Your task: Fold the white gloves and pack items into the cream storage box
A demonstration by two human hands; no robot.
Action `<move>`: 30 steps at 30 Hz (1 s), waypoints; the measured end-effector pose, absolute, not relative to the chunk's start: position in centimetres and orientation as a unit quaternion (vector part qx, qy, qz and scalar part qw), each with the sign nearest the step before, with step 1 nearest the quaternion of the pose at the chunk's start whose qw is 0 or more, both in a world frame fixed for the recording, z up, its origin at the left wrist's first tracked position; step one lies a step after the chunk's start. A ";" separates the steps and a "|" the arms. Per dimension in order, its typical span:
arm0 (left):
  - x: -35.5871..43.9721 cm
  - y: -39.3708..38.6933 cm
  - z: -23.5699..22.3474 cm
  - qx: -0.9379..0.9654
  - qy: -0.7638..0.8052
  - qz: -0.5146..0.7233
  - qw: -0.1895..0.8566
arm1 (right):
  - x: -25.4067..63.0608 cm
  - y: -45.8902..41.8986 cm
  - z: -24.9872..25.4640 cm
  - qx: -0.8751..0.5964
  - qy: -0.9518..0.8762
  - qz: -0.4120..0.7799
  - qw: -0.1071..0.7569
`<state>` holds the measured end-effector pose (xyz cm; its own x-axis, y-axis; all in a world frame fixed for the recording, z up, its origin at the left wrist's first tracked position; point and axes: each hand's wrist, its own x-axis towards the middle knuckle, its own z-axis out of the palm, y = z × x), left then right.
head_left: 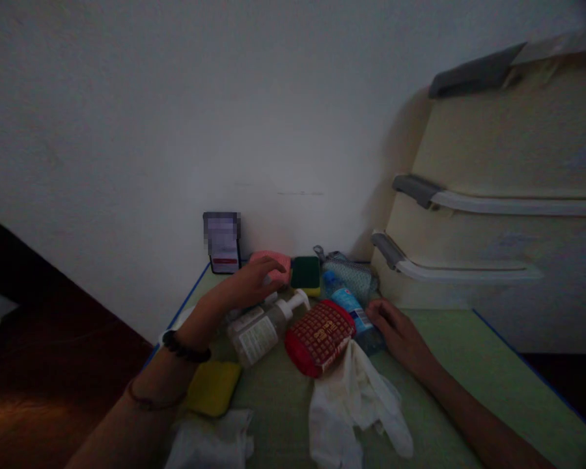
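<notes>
Pink cloth (272, 255) lies at twelve o'clock by my left hand (247, 283), grip apart, while my right hand (398, 332), whose grip I cannot tell, is beside the bottle (352, 307).

White wall (273, 117), upright phone (224, 247), cream drawers (508, 146)

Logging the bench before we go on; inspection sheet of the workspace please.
Surface: green tabletop, blue edging.
Things nearest hands: pink item, blue-labelled bottle lying down.
Clutter: pump bottle, red packet, white glove, yellow sponge, green-and-yellow sponge, grey-green bundle, white crumpled item.
Grippers: bare hands; left hand by the pink item, right hand by the blue-labelled bottle; grip unclear on both.
Cables: nothing seen.
Surroundings: wall behind, upright phone, cream unit with grey-ended handles.
</notes>
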<state>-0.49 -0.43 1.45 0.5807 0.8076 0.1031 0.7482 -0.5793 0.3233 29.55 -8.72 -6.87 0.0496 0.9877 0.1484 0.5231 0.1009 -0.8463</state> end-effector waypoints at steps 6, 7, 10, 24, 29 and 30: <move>-5.0 -1.6 5.0 0.817 0.553 0.021 0.165 | 29.5 -8.9 -7.0 -0.602 -0.627 0.291 0.400; -5.4 -1.8 5.2 0.805 0.566 -0.007 0.177 | 29.5 -8.9 -7.0 -0.604 -0.626 0.291 0.400; -5.7 -2.2 5.2 0.790 0.580 -0.050 0.193 | 29.4 -9.1 -7.0 -0.607 -0.624 0.293 0.396; -2.2 -3.1 4.2 0.793 0.589 -0.094 0.126 | 29.4 -9.0 -6.9 -0.606 -0.626 0.295 0.393; -1.7 -2.5 3.6 0.793 0.587 -0.095 0.128 | 29.4 -8.9 -7.0 -0.608 -0.622 0.299 0.393; -1.8 -2.4 3.5 0.793 0.588 -0.093 0.130 | 29.4 -8.9 -7.0 -0.608 -0.622 0.299 0.393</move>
<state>-1.76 -2.36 3.53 0.2903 0.9088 -0.2997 0.9569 -0.2739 0.0964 29.42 -8.89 -6.98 0.0477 0.9909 0.1256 0.5200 0.0827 -0.8502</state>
